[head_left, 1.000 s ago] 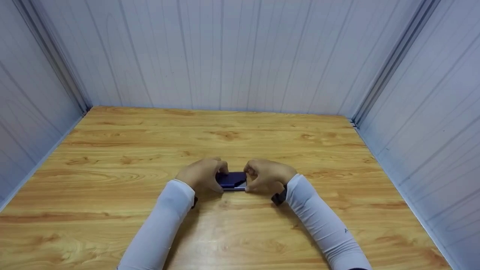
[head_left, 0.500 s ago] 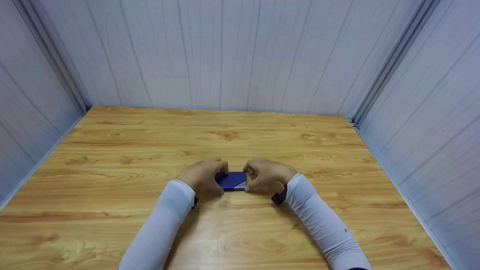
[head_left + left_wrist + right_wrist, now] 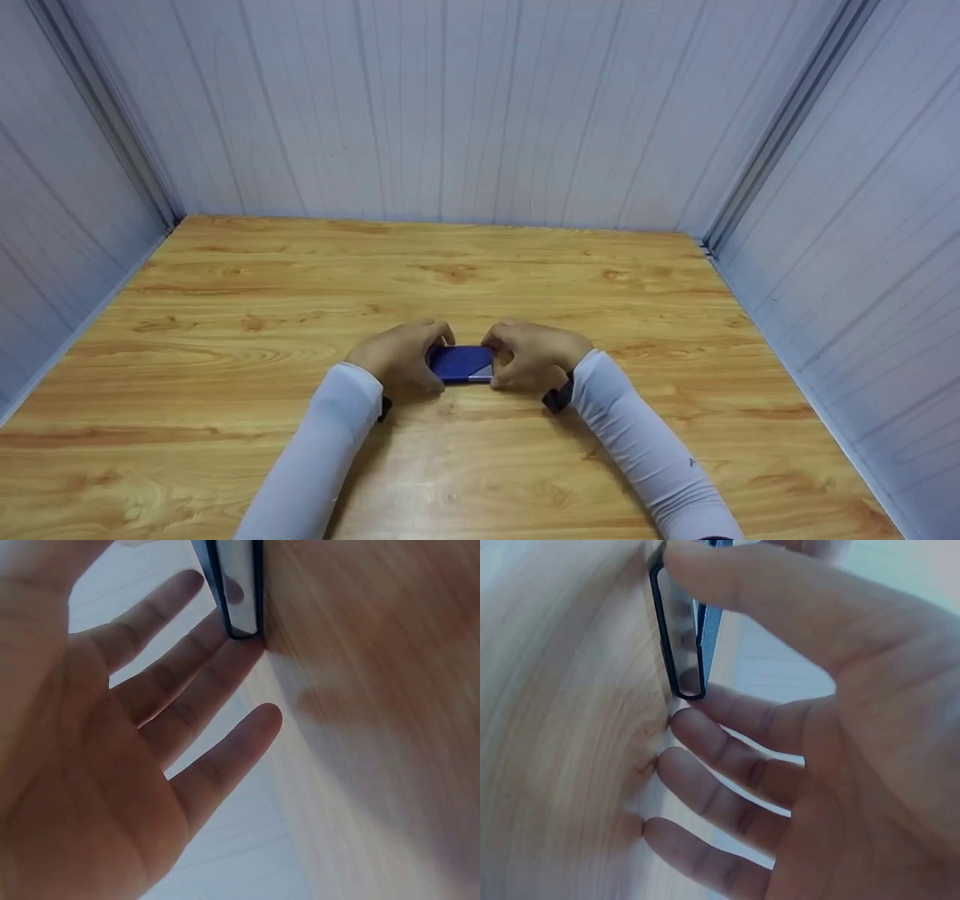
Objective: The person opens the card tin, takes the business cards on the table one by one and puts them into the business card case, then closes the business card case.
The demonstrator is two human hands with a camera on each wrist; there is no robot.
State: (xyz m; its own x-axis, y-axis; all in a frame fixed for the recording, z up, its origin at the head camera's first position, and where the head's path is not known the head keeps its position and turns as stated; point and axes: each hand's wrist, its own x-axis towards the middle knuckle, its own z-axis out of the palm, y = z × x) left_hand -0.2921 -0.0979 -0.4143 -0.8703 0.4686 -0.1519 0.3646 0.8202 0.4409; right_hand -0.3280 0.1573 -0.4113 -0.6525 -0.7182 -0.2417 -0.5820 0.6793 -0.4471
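Observation:
A small flat blue-and-silver card case (image 3: 456, 364) lies crosswise between both hands, its blue flap cut on a slant over the silver right corner. My left hand (image 3: 396, 358) holds the left end, thumb at the near edge and fingertips at the far edge. At the right end, my right hand (image 3: 541, 351) pinches the case between thumb and curled fingers. In the left wrist view the dark-rimmed, shiny end of the case (image 3: 241, 585) meets the fingers, while the thumb is mostly hidden. The right wrist view shows the thumb over the other end of the case (image 3: 679, 622).
Under the hands is a wood-grain table (image 3: 450, 465). A pale panelled wall (image 3: 450, 112) rises behind it, with further panels at the left and right sides. A dark strap (image 3: 559, 396) shows at the right wrist below the white sleeve.
The case's flap, darker and slightly raised a second ago, now lies flat and shows brighter blue. My left hand has shifted slightly left; the right hand has barely moved.

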